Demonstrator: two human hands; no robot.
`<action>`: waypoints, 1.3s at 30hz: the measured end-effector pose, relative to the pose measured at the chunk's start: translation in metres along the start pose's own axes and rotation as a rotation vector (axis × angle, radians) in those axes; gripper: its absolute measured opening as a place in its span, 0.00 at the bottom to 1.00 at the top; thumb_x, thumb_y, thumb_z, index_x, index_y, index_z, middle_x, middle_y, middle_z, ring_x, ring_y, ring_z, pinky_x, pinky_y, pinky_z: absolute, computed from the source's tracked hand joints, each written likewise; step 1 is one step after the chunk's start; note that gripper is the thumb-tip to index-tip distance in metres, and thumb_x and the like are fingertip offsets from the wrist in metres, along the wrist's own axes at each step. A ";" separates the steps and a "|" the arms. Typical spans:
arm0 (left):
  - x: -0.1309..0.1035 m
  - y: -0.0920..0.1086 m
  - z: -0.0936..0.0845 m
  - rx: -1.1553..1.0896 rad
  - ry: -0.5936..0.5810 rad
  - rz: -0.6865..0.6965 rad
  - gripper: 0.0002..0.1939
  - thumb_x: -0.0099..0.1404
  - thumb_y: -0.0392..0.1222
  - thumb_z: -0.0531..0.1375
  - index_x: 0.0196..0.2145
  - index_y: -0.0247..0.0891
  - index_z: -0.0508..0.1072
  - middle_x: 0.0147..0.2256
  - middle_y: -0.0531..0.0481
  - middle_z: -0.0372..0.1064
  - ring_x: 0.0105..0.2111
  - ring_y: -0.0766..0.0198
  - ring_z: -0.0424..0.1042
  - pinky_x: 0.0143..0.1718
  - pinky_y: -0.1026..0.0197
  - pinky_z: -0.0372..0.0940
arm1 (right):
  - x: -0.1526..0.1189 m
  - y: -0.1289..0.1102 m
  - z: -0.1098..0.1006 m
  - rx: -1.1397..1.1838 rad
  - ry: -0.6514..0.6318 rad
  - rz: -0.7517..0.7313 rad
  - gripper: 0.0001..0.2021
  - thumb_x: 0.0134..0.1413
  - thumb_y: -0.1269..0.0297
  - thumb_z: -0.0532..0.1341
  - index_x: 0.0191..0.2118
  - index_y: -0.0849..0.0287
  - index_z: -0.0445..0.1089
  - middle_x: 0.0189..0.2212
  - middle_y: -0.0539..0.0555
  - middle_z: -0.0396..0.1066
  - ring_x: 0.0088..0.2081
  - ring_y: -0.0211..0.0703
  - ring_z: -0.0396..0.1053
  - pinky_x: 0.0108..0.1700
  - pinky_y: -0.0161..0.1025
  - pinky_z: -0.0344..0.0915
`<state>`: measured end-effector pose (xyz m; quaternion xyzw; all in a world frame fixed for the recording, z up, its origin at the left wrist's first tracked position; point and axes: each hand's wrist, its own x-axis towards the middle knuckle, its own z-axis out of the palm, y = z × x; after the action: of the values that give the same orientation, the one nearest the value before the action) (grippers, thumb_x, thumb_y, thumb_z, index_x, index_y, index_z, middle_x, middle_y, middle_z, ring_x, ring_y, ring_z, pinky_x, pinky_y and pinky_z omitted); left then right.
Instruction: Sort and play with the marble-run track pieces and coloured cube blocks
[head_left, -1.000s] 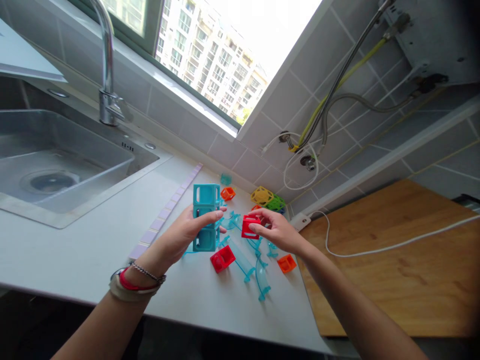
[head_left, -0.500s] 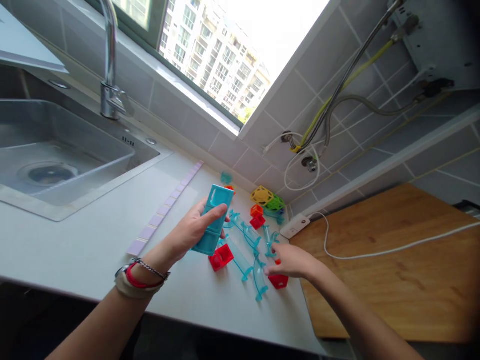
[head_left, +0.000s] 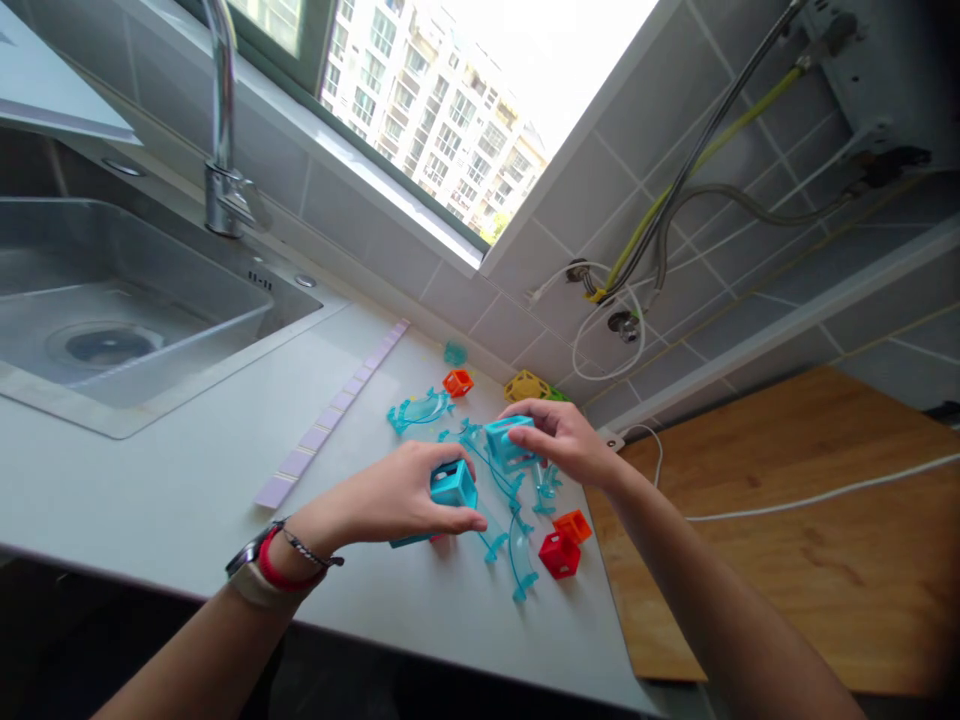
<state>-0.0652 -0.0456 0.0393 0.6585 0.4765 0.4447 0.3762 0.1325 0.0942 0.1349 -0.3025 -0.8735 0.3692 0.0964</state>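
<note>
My left hand (head_left: 405,490) is curled around a blue hollow toy block (head_left: 454,486), palm down over the counter. Part of another blue piece (head_left: 409,541) shows below that hand, with a bit of red beside it. To the right, my right hand (head_left: 566,438) grips a second blue block (head_left: 508,443) between thumb and fingers, above the clear blue track pieces (head_left: 519,555). A red cube (head_left: 559,554) and an orange cube (head_left: 573,526) sit together on the counter below my right hand.
Near the wall lie an orange cube (head_left: 457,382), curved blue track pieces (head_left: 420,410) and a yellow lattice piece (head_left: 526,385). A lilac strip (head_left: 330,415) runs along the white counter. The steel sink (head_left: 292,320) is at left, a wooden board (head_left: 780,580) at right.
My left hand has turned palm down, away from showing the long blue piece upright. My right hand has left the pieces by the red cube, moved up and left, and now holds a blue block.
</note>
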 end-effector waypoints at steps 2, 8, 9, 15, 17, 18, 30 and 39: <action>-0.003 0.003 -0.008 -0.012 -0.049 -0.022 0.23 0.57 0.62 0.67 0.41 0.41 0.76 0.32 0.53 0.74 0.32 0.61 0.71 0.33 0.63 0.61 | 0.019 0.024 -0.009 0.068 0.225 0.018 0.25 0.58 0.43 0.64 0.49 0.61 0.75 0.33 0.53 0.76 0.28 0.40 0.70 0.28 0.35 0.67; -0.005 0.005 -0.012 -0.103 -0.062 -0.077 0.25 0.61 0.64 0.64 0.45 0.41 0.74 0.32 0.54 0.72 0.30 0.63 0.68 0.30 0.64 0.62 | 0.083 0.096 0.002 -0.352 0.387 0.186 0.27 0.52 0.52 0.70 0.54 0.62 0.74 0.46 0.61 0.78 0.46 0.52 0.75 0.51 0.45 0.70; -0.004 0.002 -0.012 -0.126 -0.045 -0.092 0.25 0.61 0.64 0.64 0.46 0.42 0.73 0.31 0.54 0.71 0.29 0.63 0.68 0.30 0.64 0.63 | 0.093 0.105 0.009 -0.374 0.388 0.199 0.27 0.51 0.54 0.70 0.55 0.62 0.74 0.48 0.62 0.78 0.49 0.53 0.74 0.54 0.46 0.68; 0.001 -0.022 -0.013 -0.344 0.079 -0.153 0.25 0.64 0.58 0.64 0.51 0.42 0.66 0.34 0.52 0.72 0.33 0.59 0.74 0.33 0.61 0.68 | 0.130 0.133 0.041 -0.437 0.358 0.287 0.26 0.51 0.55 0.71 0.53 0.63 0.75 0.50 0.64 0.77 0.53 0.60 0.74 0.55 0.49 0.67; 0.002 -0.026 -0.014 -0.447 0.117 -0.137 0.22 0.65 0.55 0.63 0.51 0.43 0.65 0.40 0.48 0.73 0.36 0.57 0.76 0.35 0.59 0.70 | 0.131 0.133 0.047 -0.442 0.350 0.293 0.27 0.51 0.52 0.70 0.53 0.63 0.75 0.50 0.65 0.77 0.53 0.61 0.73 0.55 0.49 0.67; 0.002 -0.027 -0.014 -0.504 0.128 -0.130 0.21 0.66 0.53 0.62 0.51 0.43 0.64 0.43 0.47 0.73 0.37 0.57 0.76 0.35 0.58 0.70 | 0.127 0.132 0.050 -0.446 0.363 0.290 0.27 0.54 0.51 0.69 0.55 0.64 0.74 0.53 0.66 0.75 0.55 0.61 0.72 0.57 0.49 0.66; 0.004 -0.021 0.002 -0.323 0.214 -0.027 0.25 0.68 0.55 0.63 0.57 0.45 0.64 0.40 0.50 0.74 0.37 0.59 0.75 0.40 0.59 0.70 | -0.159 0.098 0.153 -0.246 0.806 -0.017 0.16 0.66 0.61 0.58 0.58 0.49 0.70 0.54 0.60 0.69 0.57 0.58 0.68 0.57 0.56 0.67; -0.016 0.041 0.119 0.145 -0.338 0.047 0.26 0.70 0.57 0.58 0.63 0.50 0.66 0.54 0.47 0.75 0.51 0.54 0.74 0.54 0.57 0.66 | -0.255 0.106 0.226 0.453 0.945 0.046 0.38 0.58 0.43 0.65 0.70 0.44 0.55 0.60 0.63 0.67 0.39 0.50 0.76 0.34 0.43 0.73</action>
<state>0.0564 -0.0798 0.0349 0.7600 0.4220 0.3010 0.3921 0.2958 -0.1333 -0.0855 -0.4266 -0.6262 0.3741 0.5347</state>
